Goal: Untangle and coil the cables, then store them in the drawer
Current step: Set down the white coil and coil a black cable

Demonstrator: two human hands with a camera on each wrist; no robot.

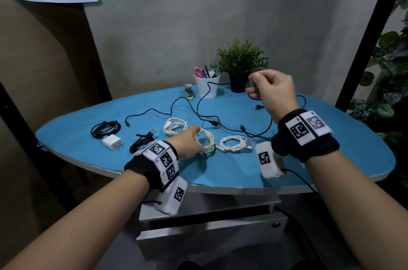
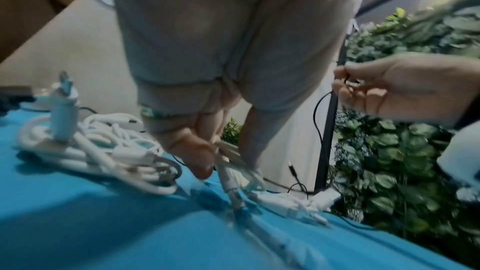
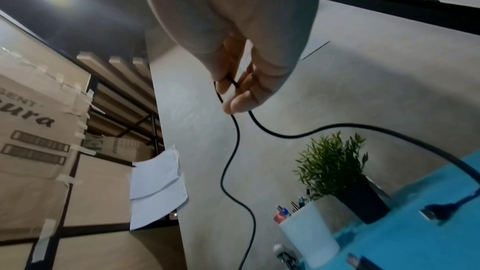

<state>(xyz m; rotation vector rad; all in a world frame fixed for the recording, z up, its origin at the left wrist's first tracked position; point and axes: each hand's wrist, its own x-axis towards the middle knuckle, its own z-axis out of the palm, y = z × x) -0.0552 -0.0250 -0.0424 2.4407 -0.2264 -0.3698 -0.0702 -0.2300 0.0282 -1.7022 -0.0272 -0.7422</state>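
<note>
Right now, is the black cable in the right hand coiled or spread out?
Spread out: the black cable trails loosely across the table from the right hand.

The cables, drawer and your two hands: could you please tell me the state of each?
Left hand: grips the cream cable, coiled, on the table.
Right hand: raised, pinches the black cable, still loose.
White cable: coiled.
Drawer: partly open.
</note>
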